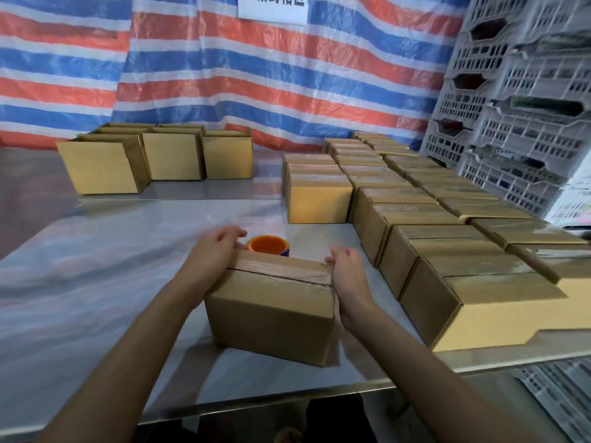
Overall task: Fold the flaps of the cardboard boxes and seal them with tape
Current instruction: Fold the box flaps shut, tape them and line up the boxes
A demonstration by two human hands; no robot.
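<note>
In the head view, a taped cardboard box (271,311) stands on the steel surface (112,282), between the two hands. The left hand (212,254) grips its left end, with the fingers curled over the top edge. The right hand (347,273) grips its right end in the same way. An orange tape roll (267,245) lies just behind the box. Rows of sealed boxes (447,251) stand at the right.

Bare tabletop (96,282) left; sealed boxes (447,251) crowding right.

Soft even light, table (96,282) glare, wide-angle edge warp.
</note>
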